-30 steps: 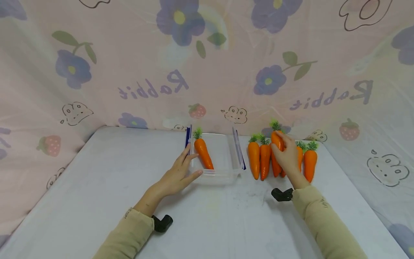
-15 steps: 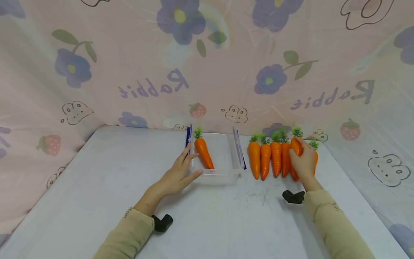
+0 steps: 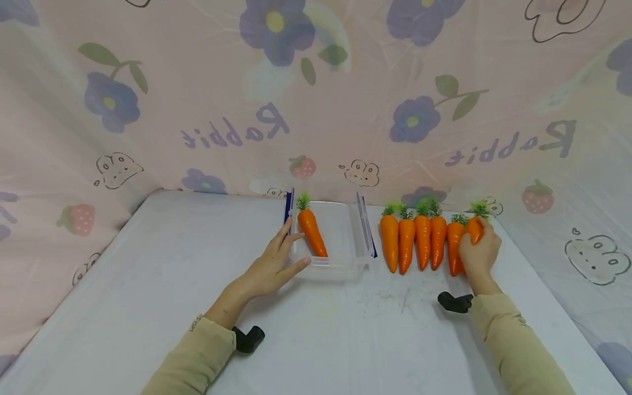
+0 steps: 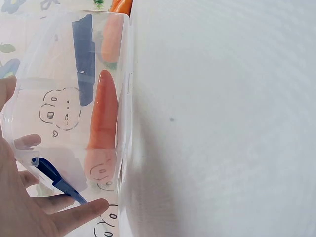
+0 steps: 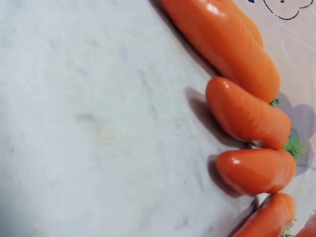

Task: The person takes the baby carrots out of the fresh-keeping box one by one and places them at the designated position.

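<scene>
A clear plastic box (image 3: 340, 264) with blue-edged side flaps standing up holds one toy carrot (image 3: 312, 233) with a green top. My left hand (image 3: 269, 269) touches the box's left side, its fingers spread and fairly straight; in the left wrist view they lie beside a blue clip strip (image 4: 55, 174). To the right of the box, several orange carrots (image 3: 406, 247) lie side by side in a row. With thumb and fingers my right hand (image 3: 481, 249) pinches the rightmost carrot (image 3: 475, 230), hiding much of its lower part. That hand is out of sight in the right wrist view.
Everything rests on a white table (image 3: 316, 334). A printed cloth (image 3: 345, 99) hangs along the back and sides, close behind the box and carrots. Black devices (image 3: 249, 339) are worn at both wrists.
My right hand has moved right along the row, letting go of one carrot after another, and now grips the end one. My left hand has stayed at the box.
</scene>
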